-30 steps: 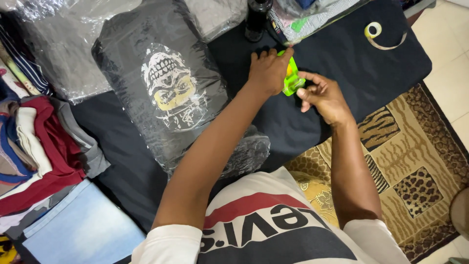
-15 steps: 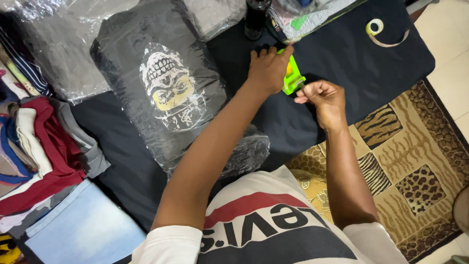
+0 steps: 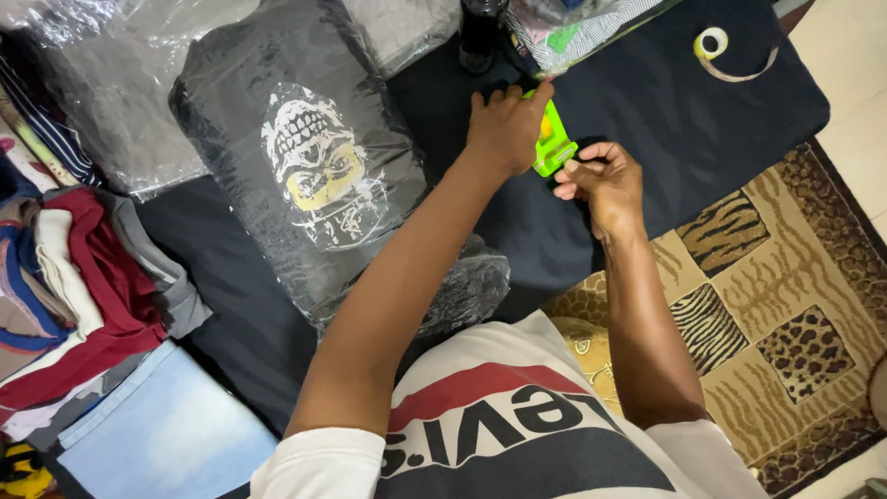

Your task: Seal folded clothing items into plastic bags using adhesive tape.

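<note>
The bright green plastic tool (image 3: 552, 143) lies on the dark cloth-covered counter (image 3: 665, 111), just right of the plastic-wrapped black printed shirt (image 3: 305, 176). Folded clothes (image 3: 74, 286) are stacked left of that shirt; a black bottle (image 3: 480, 32) stands behind it.

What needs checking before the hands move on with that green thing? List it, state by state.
1. Left hand touching the bright green tool: ok, its fingers lie along the tool's upper edge.
2. Right hand on the tool: ok, its fingertips pinch the lower end.
3. Tool over the dark cloth: ok, both hands work above it.
4. What kind of tool it is, and which way its working end faces: cannot tell, the hands cover most of it.
5. Room beside the hands: not ok, a dark bottle and a plastic-wrapped bundle sit just beyond the left hand.
6. Bagged dark shirt with skull print apart from the hands: ok.
</note>
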